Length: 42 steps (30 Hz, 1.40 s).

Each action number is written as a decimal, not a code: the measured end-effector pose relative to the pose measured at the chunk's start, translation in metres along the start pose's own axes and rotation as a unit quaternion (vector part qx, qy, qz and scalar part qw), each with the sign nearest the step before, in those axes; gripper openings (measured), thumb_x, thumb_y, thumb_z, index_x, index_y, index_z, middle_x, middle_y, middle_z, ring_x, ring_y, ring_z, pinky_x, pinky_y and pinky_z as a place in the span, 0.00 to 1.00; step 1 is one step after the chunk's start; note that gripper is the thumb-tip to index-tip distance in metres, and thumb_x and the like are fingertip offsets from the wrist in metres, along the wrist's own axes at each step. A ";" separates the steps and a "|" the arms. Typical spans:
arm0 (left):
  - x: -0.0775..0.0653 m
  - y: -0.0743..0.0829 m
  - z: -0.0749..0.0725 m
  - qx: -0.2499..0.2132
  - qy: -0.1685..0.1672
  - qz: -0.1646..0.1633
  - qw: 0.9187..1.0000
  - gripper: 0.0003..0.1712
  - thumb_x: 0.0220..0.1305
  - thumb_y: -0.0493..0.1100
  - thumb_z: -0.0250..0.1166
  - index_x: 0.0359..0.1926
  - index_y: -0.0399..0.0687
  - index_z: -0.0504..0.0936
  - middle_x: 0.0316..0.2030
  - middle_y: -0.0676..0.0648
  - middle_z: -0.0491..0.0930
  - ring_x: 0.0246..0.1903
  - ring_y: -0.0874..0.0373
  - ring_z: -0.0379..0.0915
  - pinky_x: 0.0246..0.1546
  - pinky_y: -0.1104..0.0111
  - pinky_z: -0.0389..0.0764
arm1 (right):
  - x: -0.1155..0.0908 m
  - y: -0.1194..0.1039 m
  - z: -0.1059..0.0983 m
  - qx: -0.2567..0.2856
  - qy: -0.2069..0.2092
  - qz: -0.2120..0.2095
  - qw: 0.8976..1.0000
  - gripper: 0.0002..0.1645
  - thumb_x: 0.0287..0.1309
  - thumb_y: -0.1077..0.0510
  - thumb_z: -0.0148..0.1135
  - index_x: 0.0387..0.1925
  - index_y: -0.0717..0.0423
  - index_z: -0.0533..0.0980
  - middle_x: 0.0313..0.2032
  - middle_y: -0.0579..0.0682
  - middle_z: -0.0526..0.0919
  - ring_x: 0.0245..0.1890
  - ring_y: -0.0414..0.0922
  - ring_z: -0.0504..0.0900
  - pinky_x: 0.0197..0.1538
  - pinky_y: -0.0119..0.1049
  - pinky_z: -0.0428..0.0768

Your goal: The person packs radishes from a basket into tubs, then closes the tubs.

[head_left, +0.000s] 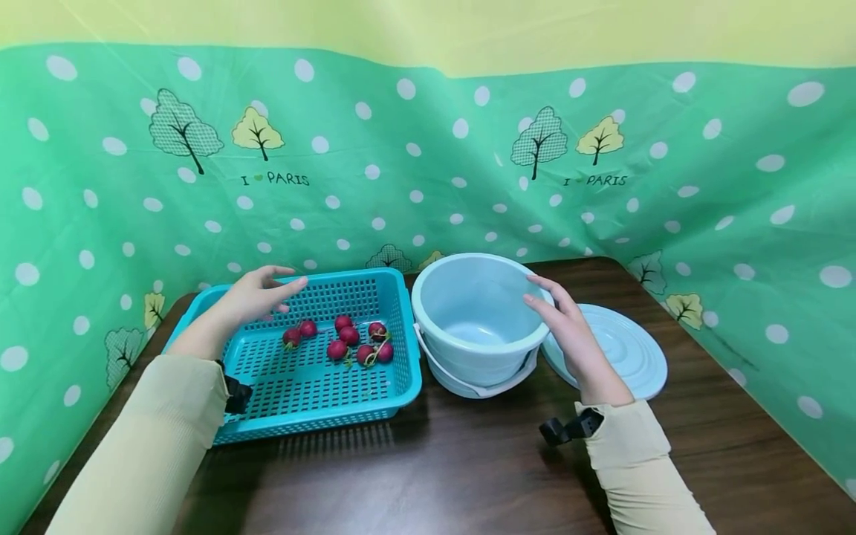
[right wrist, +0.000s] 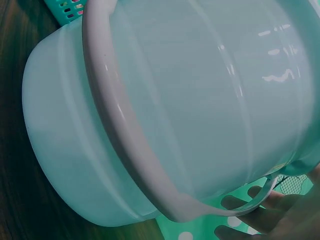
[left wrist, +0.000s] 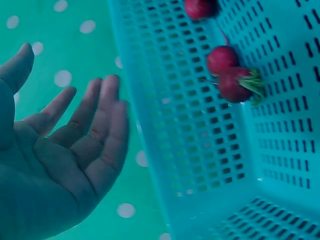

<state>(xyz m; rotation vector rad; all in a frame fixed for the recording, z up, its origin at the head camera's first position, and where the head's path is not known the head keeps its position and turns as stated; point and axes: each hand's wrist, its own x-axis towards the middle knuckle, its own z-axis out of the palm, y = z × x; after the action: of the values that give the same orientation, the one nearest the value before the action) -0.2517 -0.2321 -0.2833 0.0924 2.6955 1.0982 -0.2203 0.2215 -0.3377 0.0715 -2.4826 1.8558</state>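
Note:
My left hand [head_left: 254, 299] hovers over the left part of a blue plastic basket [head_left: 409, 357], fingers spread and holding nothing. Several red radishes [head_left: 337, 349] with short green stems lie in the basket, mostly toward its right side. In the left wrist view the palm [left wrist: 55, 175] faces up beside the basket wall, apart from the nearest radishes [left wrist: 234, 85]. A light blue bucket [head_left: 461, 368] stands upright right of the basket, its inside bare. My right hand [head_left: 565, 323] is at the bucket's right rim, fingers loosely extended. Its fingertips [right wrist: 255, 218] overlap the handle's end in the right wrist view.
The bucket's pale handle [head_left: 491, 389] hangs down along its front. A round light blue lid [head_left: 625, 345] lies flat on the dark wooden table [head_left: 401, 483], behind the right hand. A green dotted cloth [head_left: 374, 148] hangs close behind the table and along its sides.

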 end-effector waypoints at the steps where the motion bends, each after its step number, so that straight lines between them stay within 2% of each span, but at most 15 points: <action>1: 0.002 -0.003 0.001 -0.006 -0.002 -0.008 1.000 0.50 0.69 0.70 0.50 0.76 0.41 0.52 0.68 0.30 0.64 0.50 0.46 0.79 0.50 0.55 0.81 | 0.000 0.000 0.000 0.000 0.000 0.001 1.000 0.37 0.72 0.44 0.51 0.76 0.51 0.55 0.79 0.52 0.46 0.79 0.55 0.40 0.74 0.66 0.45; 5: 0.012 -0.014 0.002 -0.033 -0.011 -0.038 0.999 0.49 0.69 0.70 0.50 0.75 0.41 0.53 0.66 0.32 0.67 0.41 0.56 0.77 0.42 0.64 0.80 | 0.000 0.000 0.000 -0.002 0.005 0.001 1.000 0.37 0.72 0.44 0.50 0.75 0.51 0.56 0.78 0.52 0.48 0.78 0.56 0.43 0.73 0.66 0.46; 8: 0.017 -0.022 0.003 -0.052 -0.015 -0.051 0.997 0.50 0.68 0.71 0.50 0.75 0.41 0.53 0.66 0.33 0.66 0.41 0.56 0.75 0.38 0.69 0.77 | -0.001 -0.001 -0.001 0.001 0.011 0.001 1.000 0.36 0.72 0.45 0.50 0.75 0.52 0.56 0.78 0.53 0.49 0.78 0.55 0.45 0.74 0.65 0.47; 15: 0.025 -0.036 0.009 -0.087 -0.018 -0.075 0.993 0.52 0.66 0.73 0.51 0.75 0.42 0.53 0.65 0.33 0.65 0.40 0.55 0.72 0.36 0.67 0.76 | -0.001 -0.002 -0.001 0.007 0.017 0.002 1.000 0.36 0.72 0.45 0.50 0.74 0.53 0.57 0.78 0.53 0.49 0.77 0.55 0.46 0.74 0.63 0.51; 21: 0.030 -0.048 0.012 -0.116 -0.046 -0.097 0.987 0.59 0.60 0.79 0.50 0.78 0.46 0.46 0.70 0.33 0.61 0.45 0.51 0.69 0.39 0.63 0.74 | -0.002 -0.002 0.000 0.006 0.018 0.011 1.000 0.35 0.72 0.45 0.50 0.74 0.51 0.58 0.78 0.52 0.48 0.77 0.55 0.46 0.72 0.63 0.52; 24: 0.031 -0.053 0.013 -0.121 -0.060 -0.100 0.986 0.59 0.60 0.79 0.50 0.78 0.47 0.45 0.71 0.33 0.60 0.41 0.52 0.69 0.40 0.62 0.72 | -0.002 -0.002 0.001 0.003 0.020 0.015 1.000 0.35 0.72 0.45 0.50 0.74 0.51 0.58 0.78 0.52 0.49 0.77 0.55 0.47 0.71 0.63 0.54; 32: 0.030 -0.063 0.016 -0.120 -0.076 -0.116 0.983 0.58 0.62 0.78 0.51 0.78 0.47 0.46 0.68 0.33 0.64 0.32 0.57 0.68 0.32 0.66 0.69 | -0.002 -0.001 0.002 0.001 0.019 0.017 1.000 0.35 0.72 0.45 0.50 0.74 0.50 0.59 0.78 0.51 0.48 0.77 0.55 0.47 0.71 0.62 0.56; 34: 0.031 -0.066 0.016 -0.117 -0.082 -0.121 0.982 0.58 0.63 0.77 0.51 0.78 0.45 0.45 0.67 0.33 0.65 0.35 0.56 0.71 0.34 0.66 0.71 | -0.002 -0.001 0.001 0.002 0.020 0.017 1.000 0.34 0.72 0.45 0.50 0.74 0.50 0.59 0.78 0.51 0.49 0.77 0.55 0.47 0.71 0.62 0.56; 39: 0.031 -0.073 0.016 -0.109 -0.109 -0.139 0.978 0.58 0.64 0.75 0.52 0.78 0.42 0.44 0.66 0.34 0.68 0.50 0.49 0.73 0.39 0.66 0.75 | -0.002 -0.001 0.001 0.003 0.022 0.016 1.000 0.34 0.72 0.45 0.49 0.74 0.50 0.59 0.78 0.51 0.49 0.77 0.55 0.49 0.70 0.62 0.57; 42: 0.030 -0.075 0.016 -0.106 -0.120 -0.146 0.976 0.56 0.65 0.73 0.54 0.77 0.40 0.46 0.63 0.35 0.70 0.49 0.49 0.74 0.39 0.66 0.76 | -0.001 0.000 0.001 0.006 0.023 0.016 1.000 0.34 0.72 0.45 0.50 0.74 0.50 0.59 0.78 0.51 0.50 0.76 0.55 0.50 0.70 0.61 0.57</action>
<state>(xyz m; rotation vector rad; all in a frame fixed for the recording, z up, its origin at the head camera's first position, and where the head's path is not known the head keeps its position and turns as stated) -0.2750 -0.2709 -0.3524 -0.1890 2.2763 1.1863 -0.2190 0.2205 -0.3378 -0.0092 -2.4578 1.8613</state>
